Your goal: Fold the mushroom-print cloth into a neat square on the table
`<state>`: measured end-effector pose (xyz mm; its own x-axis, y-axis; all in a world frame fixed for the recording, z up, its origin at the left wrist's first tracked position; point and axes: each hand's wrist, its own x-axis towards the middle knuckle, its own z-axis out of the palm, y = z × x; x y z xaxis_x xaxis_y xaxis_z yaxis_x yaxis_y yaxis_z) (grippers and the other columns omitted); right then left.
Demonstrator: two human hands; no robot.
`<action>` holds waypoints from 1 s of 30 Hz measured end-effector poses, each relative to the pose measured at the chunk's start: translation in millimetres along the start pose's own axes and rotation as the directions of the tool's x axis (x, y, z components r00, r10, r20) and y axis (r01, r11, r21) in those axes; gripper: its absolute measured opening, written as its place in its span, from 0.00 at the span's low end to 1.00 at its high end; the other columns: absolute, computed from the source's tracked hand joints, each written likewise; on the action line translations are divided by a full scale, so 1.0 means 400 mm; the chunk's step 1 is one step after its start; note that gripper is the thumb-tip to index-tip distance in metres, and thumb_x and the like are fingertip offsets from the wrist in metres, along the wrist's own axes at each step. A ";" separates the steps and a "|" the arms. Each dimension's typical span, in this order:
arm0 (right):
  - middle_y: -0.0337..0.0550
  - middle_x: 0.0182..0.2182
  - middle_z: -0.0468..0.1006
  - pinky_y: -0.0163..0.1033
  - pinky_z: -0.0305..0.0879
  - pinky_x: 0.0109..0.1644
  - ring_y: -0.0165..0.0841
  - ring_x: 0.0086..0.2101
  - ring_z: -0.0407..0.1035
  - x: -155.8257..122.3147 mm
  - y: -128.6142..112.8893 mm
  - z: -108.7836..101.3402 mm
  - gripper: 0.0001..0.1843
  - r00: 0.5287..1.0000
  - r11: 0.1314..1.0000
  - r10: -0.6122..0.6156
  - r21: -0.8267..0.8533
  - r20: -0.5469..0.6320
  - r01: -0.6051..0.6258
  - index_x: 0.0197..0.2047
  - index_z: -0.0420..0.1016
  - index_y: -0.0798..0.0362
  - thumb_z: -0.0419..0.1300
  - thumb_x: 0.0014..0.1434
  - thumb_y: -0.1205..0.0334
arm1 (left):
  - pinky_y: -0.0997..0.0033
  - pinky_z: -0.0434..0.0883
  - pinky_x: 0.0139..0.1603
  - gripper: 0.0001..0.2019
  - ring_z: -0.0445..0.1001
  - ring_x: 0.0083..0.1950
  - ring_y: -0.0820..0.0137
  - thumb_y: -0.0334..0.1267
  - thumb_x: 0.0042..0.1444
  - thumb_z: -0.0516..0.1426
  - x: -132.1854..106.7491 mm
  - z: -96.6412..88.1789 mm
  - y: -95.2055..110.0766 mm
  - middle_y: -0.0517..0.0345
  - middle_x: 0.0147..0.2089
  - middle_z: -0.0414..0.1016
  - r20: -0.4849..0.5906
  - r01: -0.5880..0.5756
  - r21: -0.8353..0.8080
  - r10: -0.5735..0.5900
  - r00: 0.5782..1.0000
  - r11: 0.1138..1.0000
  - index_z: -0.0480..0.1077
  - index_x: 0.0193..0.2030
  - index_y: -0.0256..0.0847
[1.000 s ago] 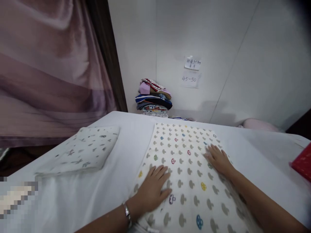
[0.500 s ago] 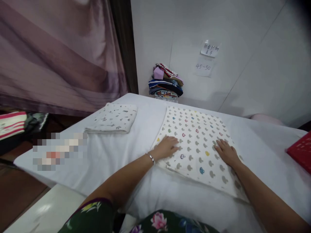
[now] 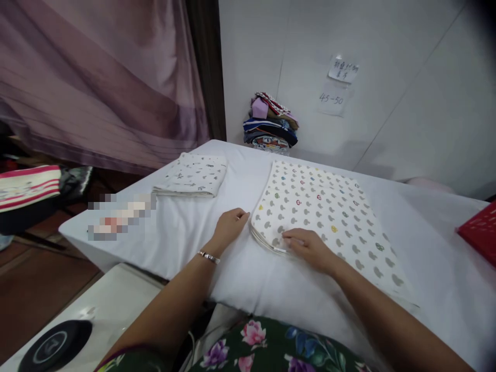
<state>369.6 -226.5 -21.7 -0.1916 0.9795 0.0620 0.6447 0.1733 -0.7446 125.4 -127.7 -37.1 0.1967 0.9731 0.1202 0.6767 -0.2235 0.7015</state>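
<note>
Now note a change at the mushroom-print cloth: half a second ago, palms laid flat on top at both sides; at present, no flat pressing. Find left hand drawn off to just beside the left edge, fingers curled and held together; cannot tell whether pinching or touching. Find right hand brought across to the near edge by the near left corner, fingers bent and close together, just beside a small white label; cannot tell whether pinching the top layer. Read as a shift from smoothing to work at one corner — layers showing there, so likely calling for care over which to take.

Edges: place the cloth right of middle on the tabletop, far side just short of the far edge. Place the small-print cloth along the left edge by the far left corner. Note a white strip of tabletop between the two — room, by judgement, for sideways movement. Less toward the far edge, with a fabric stack beyond. Toward the right edge, a red item, well apart from the cloth.
</note>
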 end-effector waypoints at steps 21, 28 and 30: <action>0.39 0.28 0.74 0.34 0.61 0.36 0.30 0.31 0.67 0.067 -0.011 0.128 0.10 0.979 0.986 -0.092 0.123 -0.184 0.115 0.32 0.75 0.52 0.53 0.58 0.61 | 0.72 0.64 0.26 0.13 0.70 0.19 0.70 0.48 0.51 0.53 -0.089 0.079 0.067 0.59 0.22 0.74 0.301 0.303 -0.190 -0.238 0.923 0.934 0.67 0.28 0.40; 0.37 0.25 0.72 0.34 0.62 0.34 0.29 0.27 0.65 0.058 0.002 0.144 0.10 0.972 0.984 -0.158 0.056 -0.175 0.171 0.40 0.74 0.52 0.53 0.57 0.63 | 0.73 0.68 0.23 0.04 0.74 0.24 0.68 0.37 0.49 0.53 -0.095 0.110 0.094 0.60 0.22 0.72 0.359 0.499 -0.456 -0.361 0.861 0.737 0.63 0.30 0.40; 0.38 0.27 0.72 0.35 0.62 0.35 0.30 0.29 0.65 0.056 -0.003 0.142 0.11 0.963 0.982 -0.180 0.018 -0.200 0.188 0.42 0.73 0.52 0.53 0.57 0.63 | 0.74 0.68 0.23 0.06 0.74 0.24 0.69 0.37 0.49 0.54 -0.096 0.113 0.100 0.60 0.24 0.73 0.348 0.493 -0.513 -0.355 0.868 0.703 0.64 0.35 0.39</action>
<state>322.5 -210.5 -57.2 -0.1532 0.9326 0.3267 0.5834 0.3522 -0.7318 176.8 -176.4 -45.4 0.1771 0.9040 -0.3892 0.2088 0.3519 0.9124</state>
